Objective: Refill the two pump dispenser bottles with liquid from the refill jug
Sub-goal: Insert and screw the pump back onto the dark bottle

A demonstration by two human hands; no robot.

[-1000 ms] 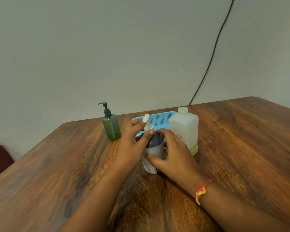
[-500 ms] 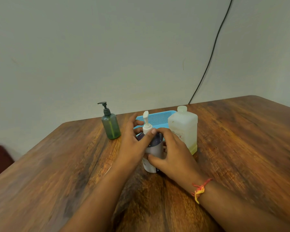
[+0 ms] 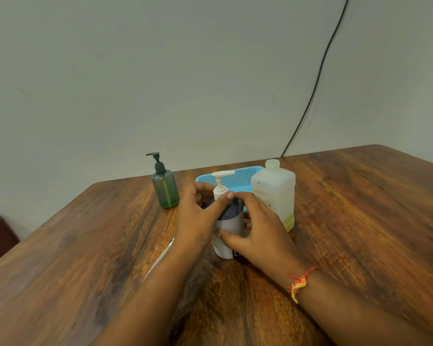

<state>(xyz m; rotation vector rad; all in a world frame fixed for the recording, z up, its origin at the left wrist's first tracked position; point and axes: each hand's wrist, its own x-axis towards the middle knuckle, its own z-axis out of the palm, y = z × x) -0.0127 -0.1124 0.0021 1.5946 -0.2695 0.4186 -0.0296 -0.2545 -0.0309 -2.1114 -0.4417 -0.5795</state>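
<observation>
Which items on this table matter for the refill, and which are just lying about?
For the job:
white pump bottle, held by left hand and right hand
green pump bottle
translucent refill jug

Lying about:
blue mesh tray
black wall cable

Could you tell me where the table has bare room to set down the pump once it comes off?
Bare wood lies right of the refill jug toward the table edge, and left of the green bottle. The middle is crowded: both hands around the white bottle, basket behind.
</observation>
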